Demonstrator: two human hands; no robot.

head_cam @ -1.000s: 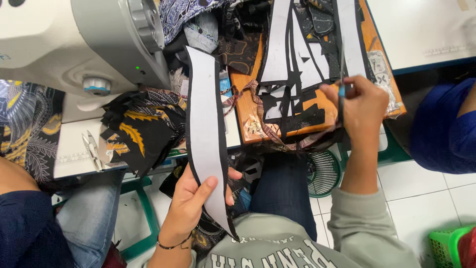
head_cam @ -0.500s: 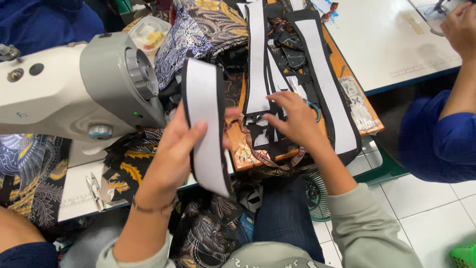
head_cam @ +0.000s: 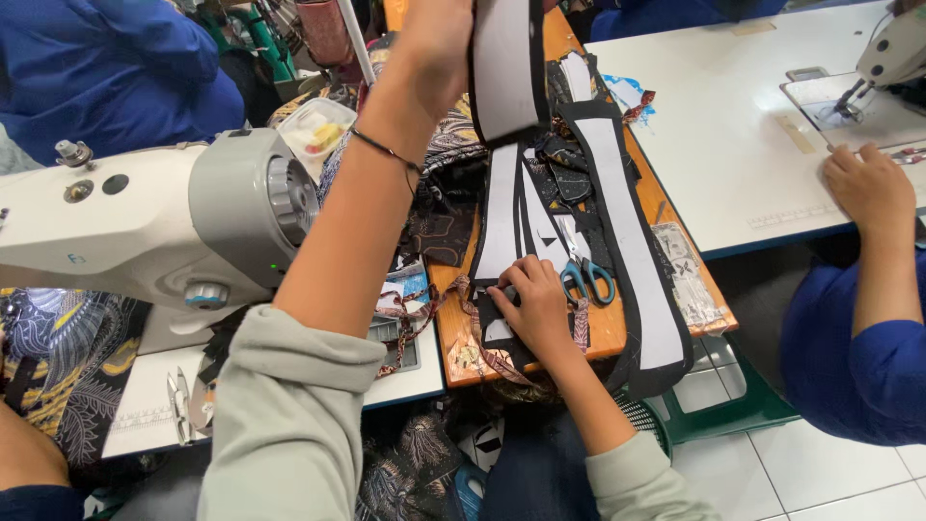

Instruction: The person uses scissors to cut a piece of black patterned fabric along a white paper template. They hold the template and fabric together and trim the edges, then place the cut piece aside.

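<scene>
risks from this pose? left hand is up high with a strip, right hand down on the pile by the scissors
1. The right hand presses cut pieces right beside the scissors; a sideways slip could meet the blades.
2. The left hand lifts the white-and-black strip over the loose strips on the orange board; its hanging end may drag them out of order.
3. The raised forearm passes close to the sewing machine handwheel.

Your left hand (head_cam: pixel 439 39) has gone from low near your lap, 1 s ago, to high at the top of view, taking the white strip w/ black edging (head_cam: pixel 506 63) up w/ it; arm now crosses in front of the sewing machine (head_cam: pixel 145 227). Your right hand (head_cam: pixel 535 309) dropped from the upper fabric pile to the board's near edge, pressing on black-and-white pieces (head_cam: pixel 497 328) beside the blue-handled scissors (head_cam: pixel 586 278). View moved right: a co-worker's hand (head_cam: pixel 873 188) now shows.
</scene>
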